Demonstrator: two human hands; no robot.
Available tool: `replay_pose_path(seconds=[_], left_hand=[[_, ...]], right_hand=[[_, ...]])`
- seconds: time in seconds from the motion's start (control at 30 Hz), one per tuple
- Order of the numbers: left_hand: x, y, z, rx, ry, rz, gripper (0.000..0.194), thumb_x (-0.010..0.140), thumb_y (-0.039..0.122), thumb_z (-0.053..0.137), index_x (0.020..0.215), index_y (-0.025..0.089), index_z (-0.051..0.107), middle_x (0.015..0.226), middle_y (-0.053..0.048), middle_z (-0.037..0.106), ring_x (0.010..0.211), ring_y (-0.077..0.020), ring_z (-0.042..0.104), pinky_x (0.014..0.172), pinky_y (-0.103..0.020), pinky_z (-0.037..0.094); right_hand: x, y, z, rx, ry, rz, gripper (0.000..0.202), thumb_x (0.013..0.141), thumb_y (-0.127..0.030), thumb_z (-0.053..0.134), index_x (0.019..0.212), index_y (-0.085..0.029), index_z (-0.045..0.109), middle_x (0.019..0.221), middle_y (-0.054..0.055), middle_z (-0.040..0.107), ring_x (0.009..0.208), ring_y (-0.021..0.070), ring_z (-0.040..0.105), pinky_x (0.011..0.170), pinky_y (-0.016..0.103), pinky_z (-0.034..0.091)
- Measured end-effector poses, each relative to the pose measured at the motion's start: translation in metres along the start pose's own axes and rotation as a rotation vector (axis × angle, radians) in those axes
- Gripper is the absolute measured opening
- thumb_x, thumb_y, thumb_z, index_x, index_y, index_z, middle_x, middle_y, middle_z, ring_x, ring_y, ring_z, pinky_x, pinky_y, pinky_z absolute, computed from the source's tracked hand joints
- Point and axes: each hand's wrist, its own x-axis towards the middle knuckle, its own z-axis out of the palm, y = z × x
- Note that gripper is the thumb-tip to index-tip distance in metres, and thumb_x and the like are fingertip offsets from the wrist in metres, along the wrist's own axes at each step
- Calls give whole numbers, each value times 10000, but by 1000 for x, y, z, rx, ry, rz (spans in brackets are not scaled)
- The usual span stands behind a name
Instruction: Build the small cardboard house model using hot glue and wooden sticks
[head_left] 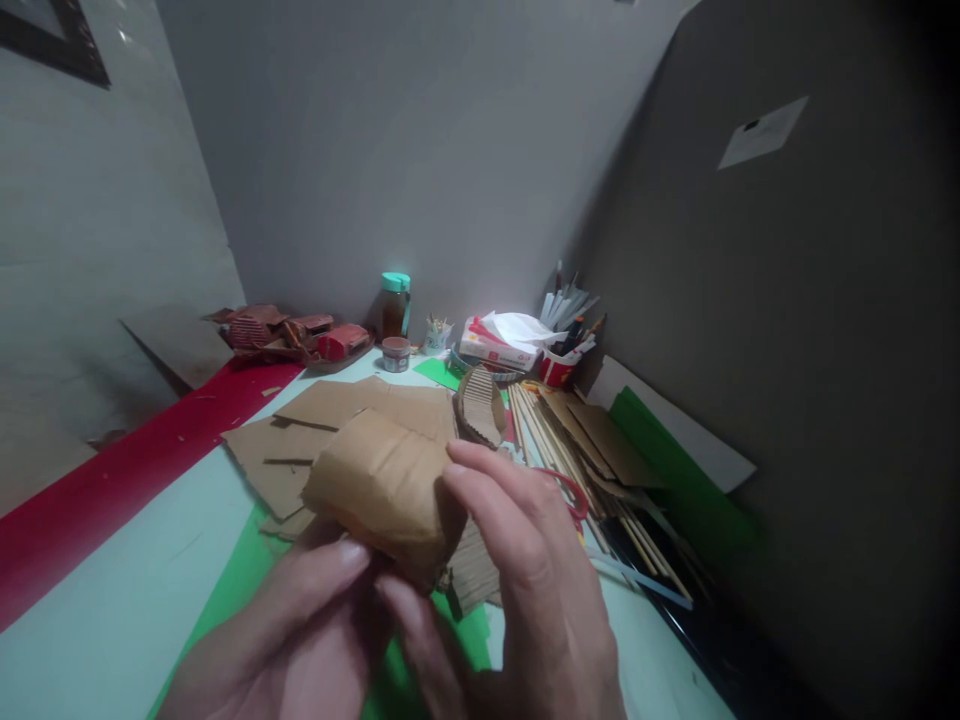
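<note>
A rounded, box-like piece of brown paper or cardboard [386, 485] is held up above the table, between both hands. My left hand [300, 620] grips it from below at its left, with the thumb against the lower edge. My right hand [525, 560] holds its right side, fingers on the upper right edge and thumb beneath. Flat cardboard pieces [300, 410] lie behind it, and a ribbed cardboard piece [474, 570] shows just beside my right hand. Green paper [225, 590] lies under the hands.
Red-handled scissors [574, 495], wooden sticks [540, 430] and a glue stick [645, 578] are on the right. Along the back stand a bottle [395, 308], a small jar [396, 354], a tissue box [499, 345] and a red cup [559, 367]. Reddish cardboard pieces [341, 341] sit back left.
</note>
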Motion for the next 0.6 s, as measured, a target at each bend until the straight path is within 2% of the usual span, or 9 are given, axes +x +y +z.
replay_pose_path(seconds=[0.07, 0.13, 0.2, 0.27, 0.3, 0.37, 0.47, 0.53, 0.6], left_hand=[[0, -2, 5, -63, 78, 15, 1058, 696, 155, 962, 1542, 542, 459, 1564, 93, 633, 1519, -360, 488, 1180, -450, 541], [1, -4, 4, -47, 107, 62, 1041, 674, 154, 976, 1526, 510, 497, 1505, 109, 684, 1534, -334, 467, 1208, -417, 514], [2, -4, 0, -30, 12, 75, 862, 789, 161, 895, 1516, 452, 535, 1473, 86, 712, 1517, -303, 495, 1150, -363, 557], [2, -4, -2, -85, -80, 35, 710, 895, 149, 791, 1499, 442, 560, 1515, 70, 680, 1495, -271, 529, 1001, -265, 616], [1, -4, -1, -107, -86, 6, 689, 912, 146, 775, 1491, 456, 565, 1537, 65, 659, 1485, -271, 544, 942, -240, 630], [-1, -4, 3, -113, -17, -40, 742, 875, 172, 836, 1487, 488, 560, 1537, 47, 656, 1469, -320, 564, 946, -290, 651], [-4, -2, 5, -43, 20, -51, 795, 849, 225, 870, 1512, 499, 527, 1479, 20, 703, 1448, -400, 577, 1097, -505, 612], [-7, 0, -3, 20, -20, -23, 694, 900, 288, 804, 1524, 440, 539, 1451, -16, 724, 1442, -417, 580, 1134, -560, 581], [-9, 3, -20, 103, -64, 29, 589, 943, 362, 724, 1513, 356, 578, 1417, -66, 746, 1434, -434, 586, 1132, -593, 575]], right_hand=[[1, 0, -1, -6, -12, -7, 417, 1006, -365, 677, 1378, -208, 576, 1341, 108, 734, 1174, 282, 696, 1015, 454, 549], [2, 1, -2, -6, -25, -2, 404, 1003, -352, 673, 1366, -202, 578, 1334, 108, 734, 1184, 280, 695, 1014, 441, 555], [3, 0, -4, -5, -46, 21, 402, 1005, -358, 667, 1364, -204, 573, 1347, 108, 726, 1211, 284, 690, 1030, 433, 560], [5, 0, -8, -1, -82, 56, 428, 1012, -385, 665, 1386, -208, 554, 1365, 111, 718, 1212, 286, 694, 1019, 423, 581], [5, 0, -10, 0, -112, 70, 450, 1016, -397, 666, 1403, -208, 537, 1374, 113, 713, 1209, 284, 698, 1007, 415, 593], [7, 1, -14, 2, -182, 84, 489, 1012, -402, 683, 1424, -204, 509, 1383, 113, 707, 1206, 272, 704, 981, 388, 611], [10, 4, -18, 5, -249, 100, 493, 1006, -399, 704, 1409, -196, 506, 1376, 100, 710, 1233, 245, 701, 993, 348, 607], [11, 6, -18, 16, -259, 112, 490, 1004, -415, 708, 1394, -182, 524, 1350, 101, 724, 1221, 236, 711, 998, 340, 607], [11, 8, -17, 44, -270, 145, 505, 985, -421, 729, 1383, -169, 548, 1317, 108, 738, 1197, 244, 724, 995, 360, 614]])
